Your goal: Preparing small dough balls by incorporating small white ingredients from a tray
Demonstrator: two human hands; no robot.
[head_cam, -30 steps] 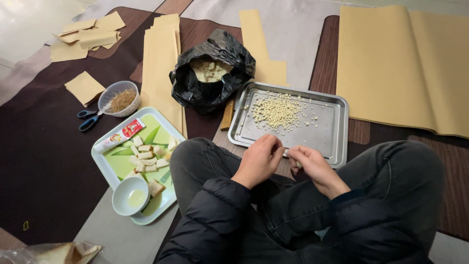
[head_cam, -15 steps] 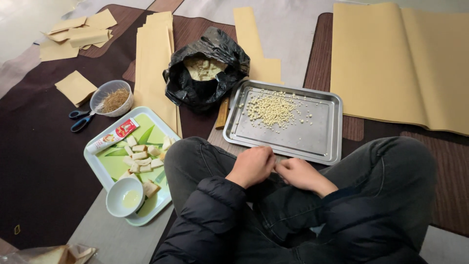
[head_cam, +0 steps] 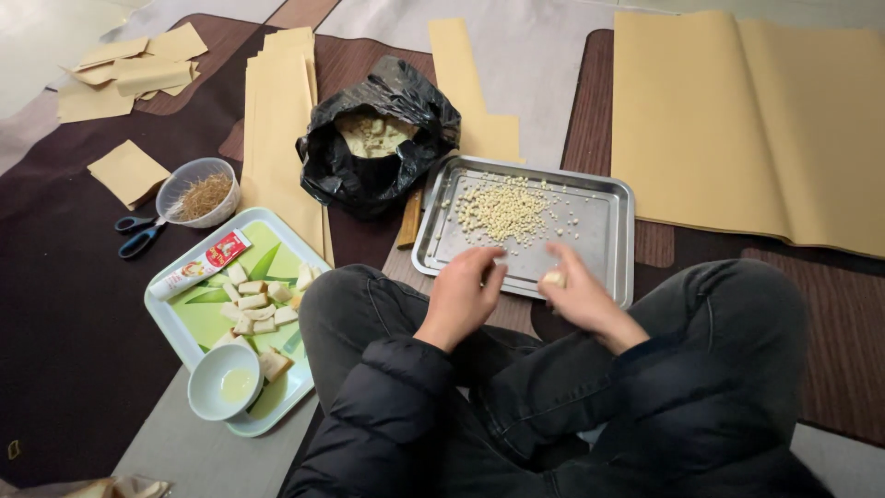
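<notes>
A black bag (head_cam: 378, 148) sits beside long tan paper strips (head_cam: 281, 129), with blue-handled scissors (head_cam: 138, 235), a clear bowl (head_cam: 198, 192) and a green tray (head_cam: 184, 323) nearby.

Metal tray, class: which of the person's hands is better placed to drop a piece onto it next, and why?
Probably the right hand: it pinches a small pale piece directly over the metal tray. The left hand looks empty, at the tray's near rim.

The person wears a black puffy jacket with long sleeves, dark trousers, and no gloves.
</notes>
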